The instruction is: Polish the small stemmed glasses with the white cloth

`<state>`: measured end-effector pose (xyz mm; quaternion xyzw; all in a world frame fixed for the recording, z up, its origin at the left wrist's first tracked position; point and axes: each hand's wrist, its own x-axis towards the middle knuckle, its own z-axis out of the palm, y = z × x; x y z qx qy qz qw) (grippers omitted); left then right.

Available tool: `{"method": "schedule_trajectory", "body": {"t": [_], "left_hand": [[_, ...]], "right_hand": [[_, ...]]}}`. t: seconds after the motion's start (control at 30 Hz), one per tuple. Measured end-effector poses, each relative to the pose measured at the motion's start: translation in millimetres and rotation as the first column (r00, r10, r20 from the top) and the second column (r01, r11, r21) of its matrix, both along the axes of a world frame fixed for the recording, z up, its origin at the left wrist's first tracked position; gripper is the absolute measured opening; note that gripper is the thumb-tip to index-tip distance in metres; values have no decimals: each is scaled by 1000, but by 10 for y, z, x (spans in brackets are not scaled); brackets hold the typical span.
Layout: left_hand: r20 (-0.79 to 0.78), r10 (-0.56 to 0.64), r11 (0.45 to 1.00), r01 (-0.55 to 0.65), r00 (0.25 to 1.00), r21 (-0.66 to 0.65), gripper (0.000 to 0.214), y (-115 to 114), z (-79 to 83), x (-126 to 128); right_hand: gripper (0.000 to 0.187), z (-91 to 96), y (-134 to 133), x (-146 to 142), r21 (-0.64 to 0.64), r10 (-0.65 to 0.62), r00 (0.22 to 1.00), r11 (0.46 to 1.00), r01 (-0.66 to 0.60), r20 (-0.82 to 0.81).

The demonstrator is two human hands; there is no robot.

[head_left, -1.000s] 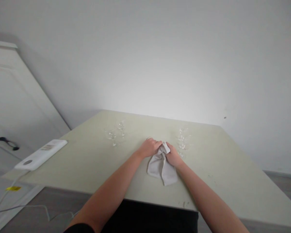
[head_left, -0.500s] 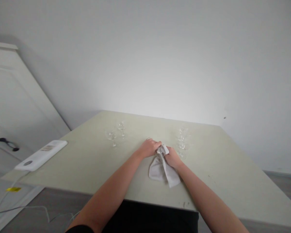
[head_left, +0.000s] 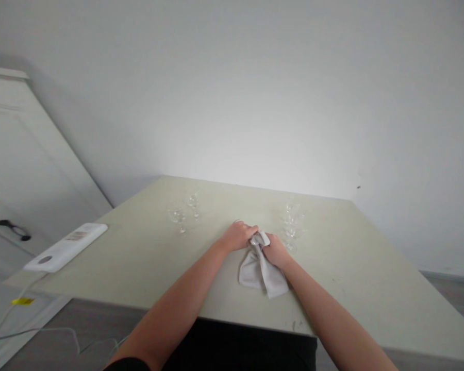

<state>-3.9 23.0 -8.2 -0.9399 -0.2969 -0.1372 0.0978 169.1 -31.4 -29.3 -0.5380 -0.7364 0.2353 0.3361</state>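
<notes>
At the middle of the table, my left hand [head_left: 238, 235] is closed around what looks like a clear stemmed glass [head_left: 254, 240], most of it hidden by fingers and fabric. My right hand [head_left: 275, 250] grips a pale grey cloth [head_left: 263, 275] bunched against that glass. The cloth's lower part hangs loosely toward me in two flaps. Both hands nearly touch. Just beyond my right hand, clear stemmed glasses [head_left: 291, 230] stand in a row running away from me. Off to the left are two more, a nearer stemmed glass [head_left: 177, 216] and a farther stemmed glass [head_left: 194, 202].
The pale table [head_left: 147, 268] reaches back to a white wall [head_left: 232, 93]. On its left edge lies a white power strip [head_left: 66, 248], whose cable [head_left: 23, 293] drops to the floor. A white cabinet [head_left: 31, 154] with a dark handle stands at the left.
The cloth's hanging flaps have shifted very slightly. Both hands stay in nearly the same place, and the standing glasses have not moved.
</notes>
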Motion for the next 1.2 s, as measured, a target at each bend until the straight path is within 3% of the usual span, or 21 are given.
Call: {"method": "schedule_trajectory", "body": {"t": [0.17,0.33,0.43,0.57,0.67,0.73,0.83,0.93,1.03,1.1,1.2], "left_hand": [[-10,0,1000,1,1000,8,12,-22,2,10],[24,11,1000,-10,1000,-23,14,-6,-7,3],[67,40,998,-37,997,-42,13,23,-33,-8],[159,83,993,-68,984,-98,14,54,-63,-12],[260,151,979,-108,954,-171,14,64,-65,-9],[375,226,958,-136,899,-251,15,71,-59,-2],[586,343,910,-105,734,-402,27,84,-51,19],[739,405,858,55,538,-510,44,94,-43,55],[807,443,803,227,391,-551,46,95,-22,87],[820,446,798,255,359,-546,43,95,-3,92],[804,424,811,220,417,-542,40,97,12,88]], "right_hand": [[9,17,9,10,5,3,1000,1000,-3,14],[10,-22,8,-3,-6,-37,998,999,36,-56],[18,-50,21,-11,-7,-22,992,1000,22,-122],[9,-14,30,-4,23,-28,990,999,31,-139],[16,29,23,-3,42,-42,977,998,52,-207],[23,31,16,-16,62,-27,947,997,50,-319],[34,-3,10,-50,92,-17,895,994,65,-446],[40,-41,7,-74,127,-19,865,987,95,-501],[43,-51,7,-72,145,-21,849,983,114,-527],[43,-50,11,-63,155,-27,853,980,126,-520],[39,-58,21,-56,186,-10,882,976,110,-471]]}}
